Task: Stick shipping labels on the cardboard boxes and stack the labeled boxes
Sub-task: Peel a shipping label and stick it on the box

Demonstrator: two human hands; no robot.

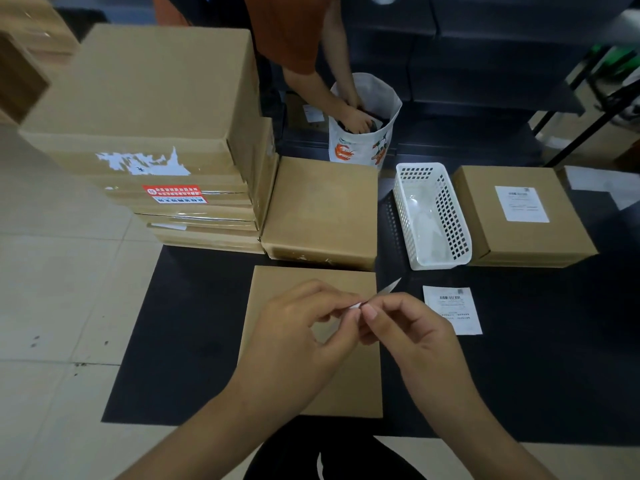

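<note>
Head view: both hands, left hand (304,323) and right hand (412,327), pinch a label (388,291) above the box (277,292).

The flat box (311,341) under your hands is plain tan cardboard, lying on a black mat (180,341) over pale beige floor tiles (52,289). The label (389,289) you pinch is white. Another label (453,310) on the mat is white with a black barcode and small dark print. The basket (433,216) is white with a grid of square holes. The tall stack (156,133) is tan, carrying a red sticker (173,191) with white characters and torn white paper scraps. The box at right (519,220) is tan with a white label. A white bag (363,140) shows orange and green pictures.
</note>
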